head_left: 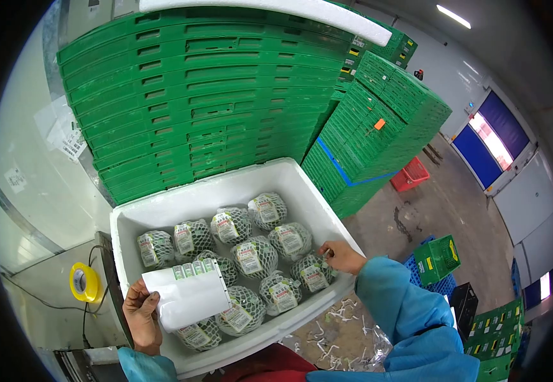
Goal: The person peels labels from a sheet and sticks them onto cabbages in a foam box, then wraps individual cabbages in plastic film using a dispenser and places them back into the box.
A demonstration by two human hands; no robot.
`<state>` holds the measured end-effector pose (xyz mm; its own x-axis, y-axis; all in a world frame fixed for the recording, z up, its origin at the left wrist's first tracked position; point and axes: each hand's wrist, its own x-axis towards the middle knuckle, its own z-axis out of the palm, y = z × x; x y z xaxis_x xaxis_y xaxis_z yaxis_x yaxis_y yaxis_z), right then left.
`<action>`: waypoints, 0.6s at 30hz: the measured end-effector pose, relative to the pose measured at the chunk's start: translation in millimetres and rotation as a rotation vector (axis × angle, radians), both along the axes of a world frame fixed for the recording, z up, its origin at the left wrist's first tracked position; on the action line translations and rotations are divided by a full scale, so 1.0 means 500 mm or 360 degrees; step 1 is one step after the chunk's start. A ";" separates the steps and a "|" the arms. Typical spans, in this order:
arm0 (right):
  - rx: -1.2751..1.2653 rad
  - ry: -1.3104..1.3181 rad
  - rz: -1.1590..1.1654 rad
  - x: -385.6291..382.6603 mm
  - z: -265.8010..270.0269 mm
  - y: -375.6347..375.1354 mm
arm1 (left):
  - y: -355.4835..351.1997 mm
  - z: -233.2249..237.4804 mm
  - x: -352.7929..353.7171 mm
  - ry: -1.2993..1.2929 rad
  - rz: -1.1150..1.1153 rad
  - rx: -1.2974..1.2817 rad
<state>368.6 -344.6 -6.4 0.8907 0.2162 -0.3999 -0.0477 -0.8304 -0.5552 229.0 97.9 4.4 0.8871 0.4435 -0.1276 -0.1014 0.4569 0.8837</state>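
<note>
Label sheet [190, 298]'s pinched in the left hand [141, 317], probably kept over the foam box [181, 197] for easy reach; right hand [345, 257]'s held narrow by a netted bundle [313, 275], grip can't be told.

big ol' stack of grn crates [219, 118] at back; 2nd stack [362, 156] to the R w/ blue strip [334, 163] + orange tag [380, 124]; yellow tape roll [92, 284] on L nr a cable [66, 308]; red basket [410, 176] on floor [378, 223]; blue door [478, 156] far R

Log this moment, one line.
left hand: holding label sheet | right hand: near netted pack, contact unclear | foam box: more netted packs inside
</note>
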 end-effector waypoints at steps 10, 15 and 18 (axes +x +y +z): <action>-0.0392 -0.0075 0.0123 -0.006 -0.010 0.008 | 0.005 -0.001 -0.005 -0.0010 -0.0018 -0.0017; -0.0458 -0.0188 0.0038 -0.019 0.013 0.017 | 0.006 -0.004 -0.007 0.0010 0.0003 -0.0017; -0.0336 -0.0099 0.0108 -0.002 0.005 0.008 | 0.004 0.001 -0.006 -0.0019 -0.0005 -0.0019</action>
<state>367.7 -340.6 -4.0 0.9013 0.1937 -0.3874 0.0411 -0.9287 -0.3686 225.7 100.1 4.8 0.8901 0.4391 -0.1219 -0.1105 0.4676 0.8770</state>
